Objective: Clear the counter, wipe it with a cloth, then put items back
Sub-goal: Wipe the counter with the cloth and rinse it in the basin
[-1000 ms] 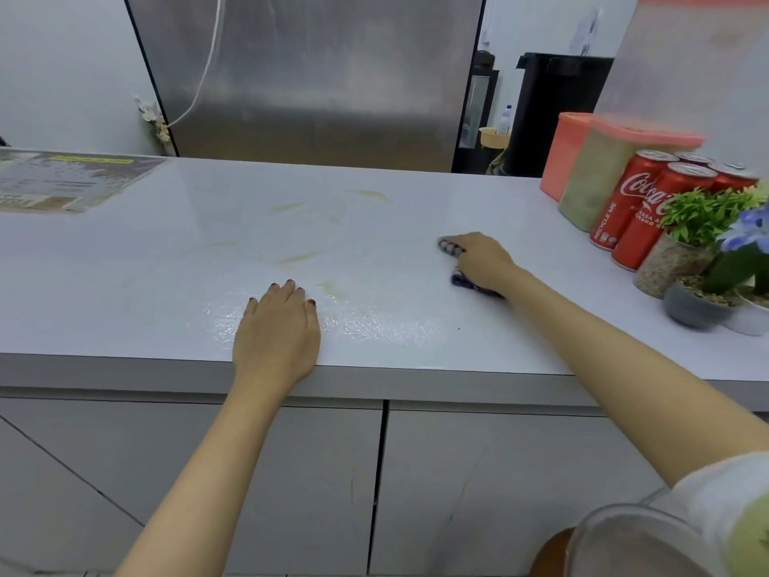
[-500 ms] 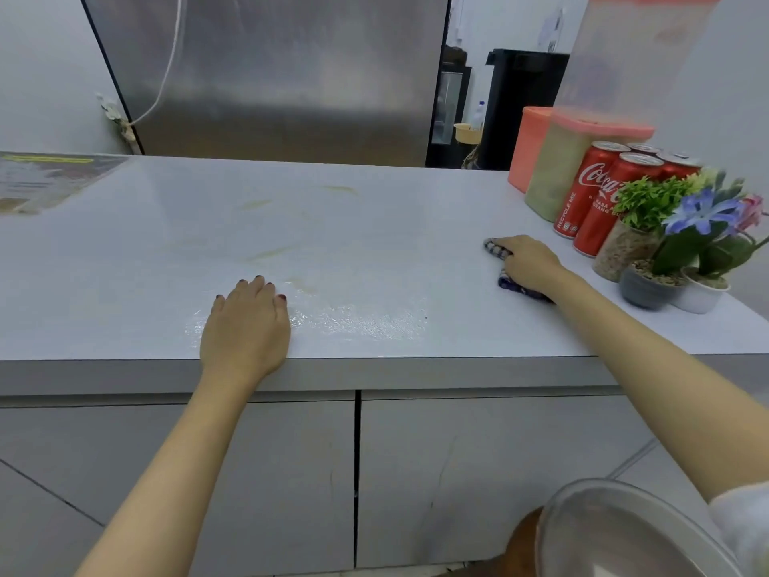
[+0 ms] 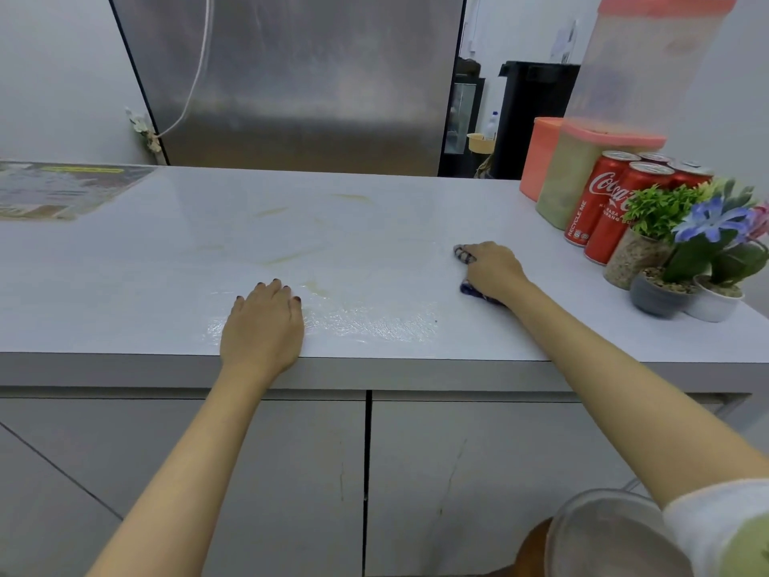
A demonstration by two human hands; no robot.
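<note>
The white counter (image 3: 125, 260) spreads across the view, with faint yellowish streaks in its middle and a wet sheen near its front edge. My right hand (image 3: 493, 270) presses down on a blue-and-white checked cloth (image 3: 464, 255), which shows only at the fingertips and under the wrist. My left hand (image 3: 262, 324) lies flat, palm down, on the front edge with the fingers together and nothing in it. Red cola cans (image 3: 595, 202), small potted plants (image 3: 661, 260) and pink-lidded containers (image 3: 561, 181) are grouped at the counter's right end.
A printed sheet (image 3: 62, 189) lies flat at the far left of the counter. A steel fridge (image 3: 291, 77) stands behind it. Grey cabinet doors (image 3: 291, 472) are below. A clear round lid (image 3: 603, 535) sits at the lower right.
My right hand has slid the cloth a little back to the left, away from the cans and plants. The left hand stays planted on the front edge.
</note>
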